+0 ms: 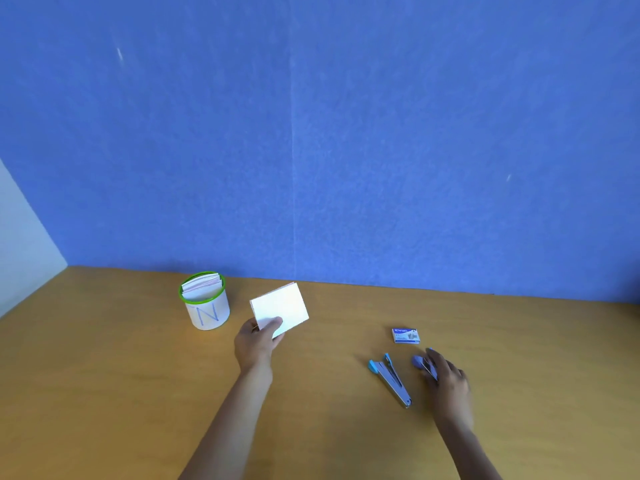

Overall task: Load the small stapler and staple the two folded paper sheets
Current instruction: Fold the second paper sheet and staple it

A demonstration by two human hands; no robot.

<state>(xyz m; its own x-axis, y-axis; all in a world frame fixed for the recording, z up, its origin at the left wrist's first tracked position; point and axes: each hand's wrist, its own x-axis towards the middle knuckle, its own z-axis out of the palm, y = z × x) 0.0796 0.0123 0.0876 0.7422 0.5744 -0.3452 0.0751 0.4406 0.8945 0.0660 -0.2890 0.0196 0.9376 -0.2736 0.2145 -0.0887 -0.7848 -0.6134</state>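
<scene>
My left hand (258, 342) holds the white folded paper sheets (282, 306) by their near corner, just above the table beside the cup. A small blue and grey stapler (389, 379) lies open on the wooden table (138, 375), its two arms splayed apart. My right hand (445, 377) rests on the table right of the stapler, fingers over a small purple and blue piece (417, 361); whether it grips the piece is unclear. A small blue staple box (406, 336) lies just beyond that hand.
A white cup (206, 306) with a green rim and a blue letter holds more folded sheets, at the back left. A blue wall (311, 133) stands along the table's far edge.
</scene>
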